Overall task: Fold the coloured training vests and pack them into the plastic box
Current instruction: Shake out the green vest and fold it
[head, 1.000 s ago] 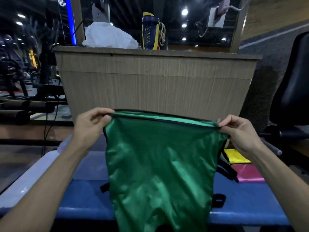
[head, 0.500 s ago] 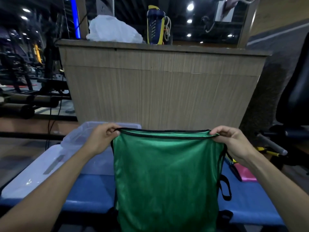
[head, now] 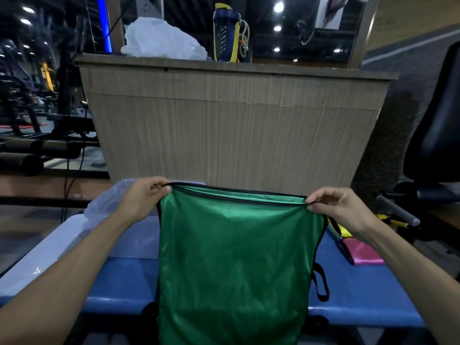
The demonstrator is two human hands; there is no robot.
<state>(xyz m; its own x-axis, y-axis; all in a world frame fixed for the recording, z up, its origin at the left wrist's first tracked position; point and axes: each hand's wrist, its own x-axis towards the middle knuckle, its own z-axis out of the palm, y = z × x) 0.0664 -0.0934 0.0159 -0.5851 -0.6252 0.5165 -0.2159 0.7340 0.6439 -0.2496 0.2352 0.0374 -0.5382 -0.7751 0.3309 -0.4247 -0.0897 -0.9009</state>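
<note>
Since half a second ago the green vest [head: 234,257] hangs flatter and a touch lower, its earlier ripples smoothed out, and both hands keep the same corners. The left hand [head: 142,197] pinches the top left corner between thumb and curled fingers [head: 159,186]; the right hand [head: 341,207] pinches the top right corner likewise, so the black-piped hem runs taut between them. The cloth is glossy, fine mesh — a long rectangle draping down over the front edge of the padded blue table [head: 361,292], with a black strap loop at its right side. Behind the left hand sits the translucent plastic box [head: 104,207], its lid [head: 44,255] lying flat beside it. At the right, a yellow vest [head: 344,232] and a shiny pink vest [head: 362,252] lie folded on the table
</note>
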